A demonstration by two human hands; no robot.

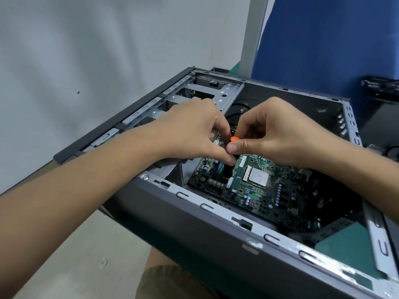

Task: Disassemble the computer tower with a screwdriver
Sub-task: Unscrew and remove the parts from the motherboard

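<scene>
The computer tower (194, 229) lies on its side, open face up, with the green motherboard (254, 195) flat on its floor. The screwdriver (234, 138) stands nearly upright over the motherboard's left edge, orange cap up and shaft pointing down, just left of the CPU socket (257, 176). The left hand (190, 130) pinches its black handle with curled fingers. The right hand (278, 134) pinches it just below the cap.
</scene>
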